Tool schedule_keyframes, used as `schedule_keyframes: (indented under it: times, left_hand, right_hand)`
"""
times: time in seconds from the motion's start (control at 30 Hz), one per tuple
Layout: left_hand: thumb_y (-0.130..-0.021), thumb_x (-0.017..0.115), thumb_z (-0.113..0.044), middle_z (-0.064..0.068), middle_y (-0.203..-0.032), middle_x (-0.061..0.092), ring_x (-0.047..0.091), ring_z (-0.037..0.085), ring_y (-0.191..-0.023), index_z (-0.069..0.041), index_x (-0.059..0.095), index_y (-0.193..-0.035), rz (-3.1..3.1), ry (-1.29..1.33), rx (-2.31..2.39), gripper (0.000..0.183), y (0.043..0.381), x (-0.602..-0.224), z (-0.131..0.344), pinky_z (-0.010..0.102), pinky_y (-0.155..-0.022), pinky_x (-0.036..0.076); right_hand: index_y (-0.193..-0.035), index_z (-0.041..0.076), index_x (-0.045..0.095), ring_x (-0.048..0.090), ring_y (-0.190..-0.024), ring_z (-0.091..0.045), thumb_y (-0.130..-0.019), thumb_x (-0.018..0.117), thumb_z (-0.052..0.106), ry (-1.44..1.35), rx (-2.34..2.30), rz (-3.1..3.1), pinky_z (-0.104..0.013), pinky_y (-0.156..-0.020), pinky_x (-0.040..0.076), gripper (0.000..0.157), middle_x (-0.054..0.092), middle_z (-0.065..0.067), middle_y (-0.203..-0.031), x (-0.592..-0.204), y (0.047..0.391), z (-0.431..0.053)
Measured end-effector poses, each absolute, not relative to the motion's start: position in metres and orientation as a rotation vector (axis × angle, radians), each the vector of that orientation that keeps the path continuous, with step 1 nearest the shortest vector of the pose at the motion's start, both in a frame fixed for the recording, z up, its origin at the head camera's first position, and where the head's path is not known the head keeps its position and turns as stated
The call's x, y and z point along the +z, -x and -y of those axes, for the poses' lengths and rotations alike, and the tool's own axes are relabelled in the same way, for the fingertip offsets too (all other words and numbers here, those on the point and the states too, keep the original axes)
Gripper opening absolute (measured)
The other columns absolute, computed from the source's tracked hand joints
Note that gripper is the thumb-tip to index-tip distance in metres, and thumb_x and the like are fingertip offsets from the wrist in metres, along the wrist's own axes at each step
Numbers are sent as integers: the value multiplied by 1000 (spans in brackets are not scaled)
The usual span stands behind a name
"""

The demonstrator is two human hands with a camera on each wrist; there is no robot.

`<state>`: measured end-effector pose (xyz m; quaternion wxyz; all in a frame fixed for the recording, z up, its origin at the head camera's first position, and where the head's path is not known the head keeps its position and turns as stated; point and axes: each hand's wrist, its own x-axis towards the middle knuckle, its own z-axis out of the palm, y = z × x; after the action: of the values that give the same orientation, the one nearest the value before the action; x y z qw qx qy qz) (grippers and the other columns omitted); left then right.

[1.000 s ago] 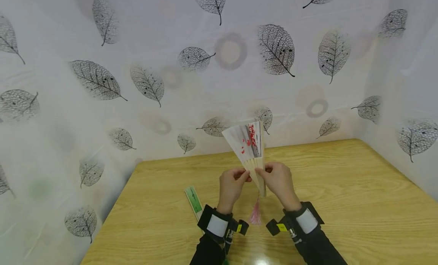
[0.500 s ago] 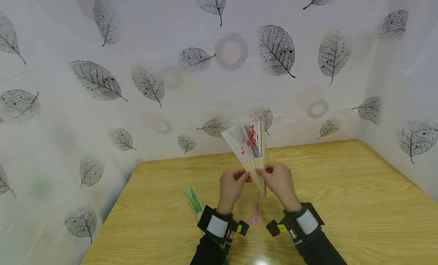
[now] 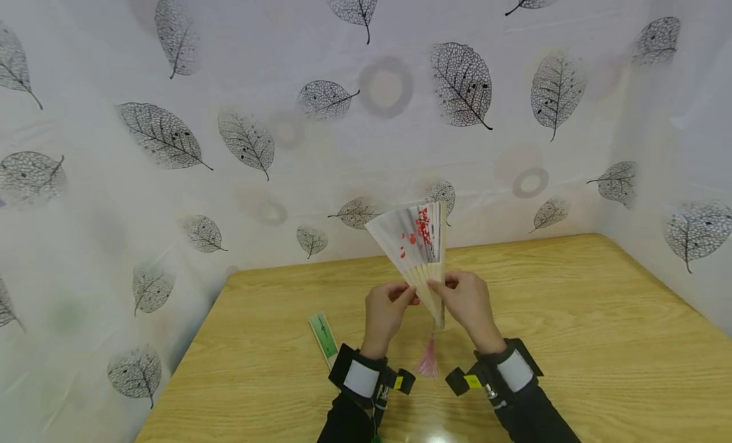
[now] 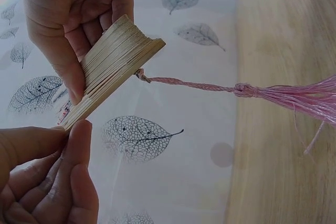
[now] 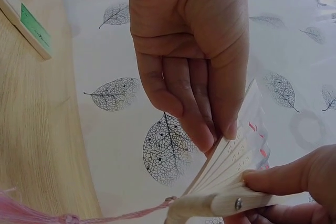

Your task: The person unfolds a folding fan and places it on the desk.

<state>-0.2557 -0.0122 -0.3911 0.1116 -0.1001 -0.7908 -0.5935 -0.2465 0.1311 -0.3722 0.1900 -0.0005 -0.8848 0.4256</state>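
A folding fan [image 3: 408, 239] with pale ribs and a white leaf painted with red blossoms is held up over the table, partly spread. My left hand [image 3: 389, 313] pinches its left outer rib between thumb and fingertips. On the other side my right hand [image 3: 464, 303] grips the stacked ribs, thumb in front. From the pivot end hangs a pink tassel [image 3: 427, 359], seen large in the left wrist view as a braided cord and strands [image 4: 299, 98]. The metal pivot pin [image 5: 238, 203] shows in the right wrist view, where ribs spread toward my left fingertips.
A second, folded fan with a green leaf [image 3: 323, 335] lies on the wooden table [image 3: 257, 367], partly hidden by my left wrist strap. Its green tassel shows at the lower edge. Behind the table hangs a white cloth [image 3: 274, 36] with leaf prints.
The fan's left edge has moved slightly left, so a little more of the painted leaf shows. Both hands keep their hold in nearly the same place.
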Motion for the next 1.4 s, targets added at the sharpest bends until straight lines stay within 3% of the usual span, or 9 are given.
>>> schedule_keyframes:
  times: [0.53, 1.4]
  left_hand:
    - [-81, 62, -21, 9, -73, 69, 60, 6, -63, -3, 69, -86, 2319, 279, -1750, 20, 255, -390, 13, 24, -59, 50]
    - [-81, 62, -22, 9, -74, 69, 61, 6, -62, -3, 70, -85, 2319, 320, -1729, 21, 258, -393, 13, 25, -61, 51]
  right_hand:
    - [-78, -2, 68, 51, -55, -13, -76, 66, 27, 20, 1220, 2486, -28, -47, 39, 29, 65, -10, -66, -372, 248, -129]
    - [-84, -4, 67, 54, -62, -16, -77, 66, 28, 33, 1253, 2525, -30, -52, 43, 33, 67, -16, -76, -371, 251, -135]
